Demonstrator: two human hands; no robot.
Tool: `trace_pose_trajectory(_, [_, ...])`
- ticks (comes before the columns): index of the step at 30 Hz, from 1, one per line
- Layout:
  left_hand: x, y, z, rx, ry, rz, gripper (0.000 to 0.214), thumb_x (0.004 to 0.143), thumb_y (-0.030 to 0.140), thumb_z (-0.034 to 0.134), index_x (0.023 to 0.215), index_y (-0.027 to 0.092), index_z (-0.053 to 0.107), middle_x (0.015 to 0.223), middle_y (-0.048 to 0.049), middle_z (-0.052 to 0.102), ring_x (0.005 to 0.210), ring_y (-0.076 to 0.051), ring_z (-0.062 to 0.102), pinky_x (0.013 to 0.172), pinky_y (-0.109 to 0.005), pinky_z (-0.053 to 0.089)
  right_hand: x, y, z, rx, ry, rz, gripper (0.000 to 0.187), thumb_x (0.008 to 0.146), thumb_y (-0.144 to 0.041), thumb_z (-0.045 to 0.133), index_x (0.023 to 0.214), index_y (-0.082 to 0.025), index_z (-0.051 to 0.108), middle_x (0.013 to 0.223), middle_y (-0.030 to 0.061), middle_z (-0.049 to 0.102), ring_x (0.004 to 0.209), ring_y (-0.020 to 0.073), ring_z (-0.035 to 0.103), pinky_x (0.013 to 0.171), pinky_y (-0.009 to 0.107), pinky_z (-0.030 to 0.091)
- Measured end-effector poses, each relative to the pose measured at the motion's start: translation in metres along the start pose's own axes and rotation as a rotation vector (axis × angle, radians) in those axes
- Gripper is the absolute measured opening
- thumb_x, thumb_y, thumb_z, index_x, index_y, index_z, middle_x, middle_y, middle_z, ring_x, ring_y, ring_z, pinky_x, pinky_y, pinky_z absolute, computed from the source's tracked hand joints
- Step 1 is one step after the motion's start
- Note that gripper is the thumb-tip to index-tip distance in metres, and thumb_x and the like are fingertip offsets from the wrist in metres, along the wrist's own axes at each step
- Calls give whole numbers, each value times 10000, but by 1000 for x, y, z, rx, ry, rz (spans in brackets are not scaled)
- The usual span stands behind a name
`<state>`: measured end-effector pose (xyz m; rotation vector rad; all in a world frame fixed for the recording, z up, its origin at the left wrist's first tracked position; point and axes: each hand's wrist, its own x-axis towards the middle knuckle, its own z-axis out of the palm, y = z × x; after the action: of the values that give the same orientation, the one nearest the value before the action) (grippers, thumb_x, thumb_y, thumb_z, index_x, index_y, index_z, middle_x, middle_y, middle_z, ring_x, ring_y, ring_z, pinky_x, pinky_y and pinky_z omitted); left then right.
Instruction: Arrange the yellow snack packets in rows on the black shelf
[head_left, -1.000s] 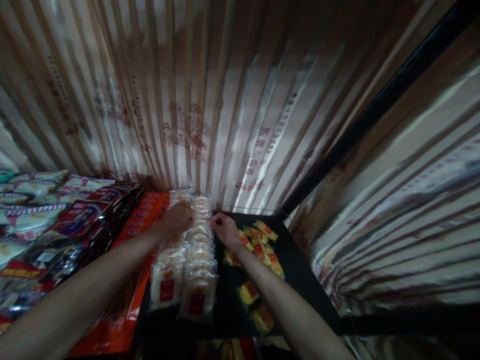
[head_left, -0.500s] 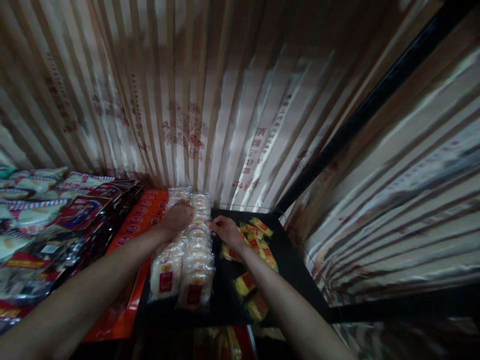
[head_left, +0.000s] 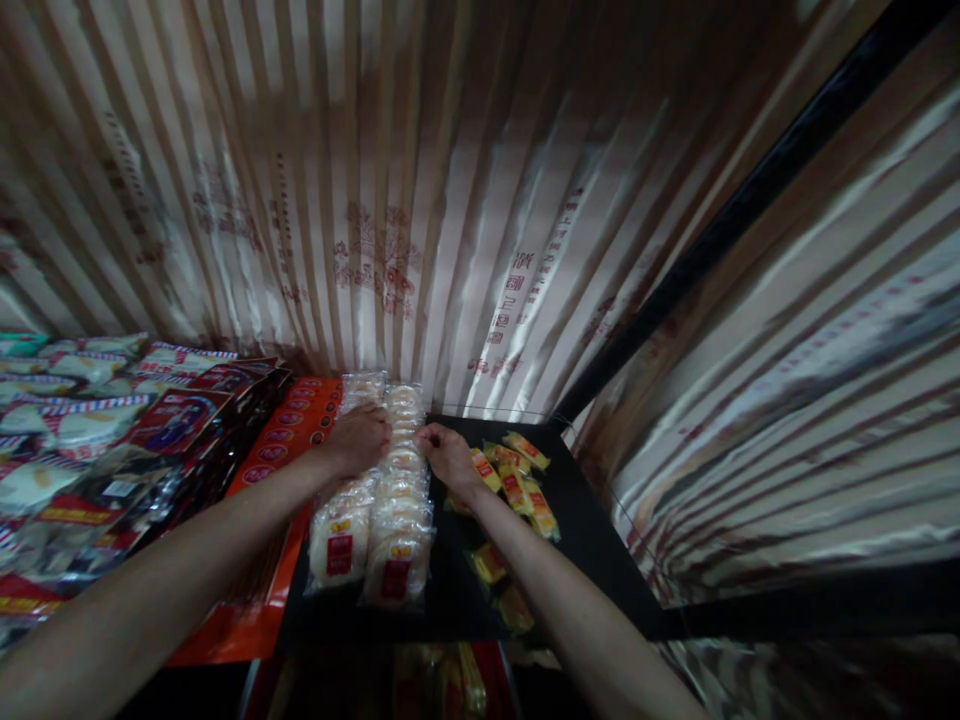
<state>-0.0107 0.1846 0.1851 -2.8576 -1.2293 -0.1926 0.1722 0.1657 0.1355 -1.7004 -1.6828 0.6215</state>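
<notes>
Two rows of clear packs of round pale crackers [head_left: 390, 520] with red labels lie on a black shelf [head_left: 592, 540]. My left hand [head_left: 360, 440] rests on top of the left row near its far end, fingers curled over a pack. My right hand [head_left: 448, 455] touches the right side of the right row, fingers bent against the packs. Whether either hand grips a pack is hard to make out in the dim light. Small yellow and red wrapped snacks [head_left: 517, 480] lie just right of my right wrist.
Orange-red flat packets [head_left: 281, 440] lie left of the crackers, and dark red and white snack bags [head_left: 112, 440] fill the far left. A striped paper-covered wall [head_left: 390, 220] stands behind. A black frame bar [head_left: 720, 230] rises on the right.
Both hands stay on the far end of the cracker rows; the view has shifted slightly. The right hand has moved a little closer to the packs.
</notes>
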Motion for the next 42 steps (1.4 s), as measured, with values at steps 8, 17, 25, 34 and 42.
trace_pose_trajectory(8, [3,10,-3,50,-35,-144,226,821,136,428,847,105,651,946,-120,644,974,-217,552,868,-311,409,-18,-1,-5,14,122,11,206,768,-414,539,784,-211,574,706,-14,603,640,132,552,597,234,401])
trace_pose_trajectory(17, [0,11,2,43,-20,-210,224,816,148,433,832,117,655,929,-116,650,952,-219,565,817,-303,433,-31,15,-3,59,-75,51,153,736,-351,578,692,-213,628,633,-30,618,593,119,548,551,214,389])
trace_pose_trajectory(25, [-13,7,6,-54,42,-130,228,829,236,451,765,156,654,873,-75,636,904,-186,549,827,-298,422,-26,18,8,155,3,95,125,759,-259,496,715,-217,605,607,-48,592,565,109,550,561,213,416])
trace_pose_trajectory(34, [-17,15,-1,-91,-53,-209,213,812,186,441,794,154,651,918,-79,646,925,-183,565,803,-274,430,-37,15,9,169,46,151,183,775,-363,505,760,-196,580,654,-25,601,556,109,551,543,219,411])
trace_pose_trajectory(42, [-17,18,-2,-53,-64,-226,226,815,184,429,800,144,651,943,-95,651,985,-197,554,838,-284,424,-46,7,-4,376,-73,173,222,687,-399,617,684,-186,553,513,-65,529,493,94,493,513,210,367])
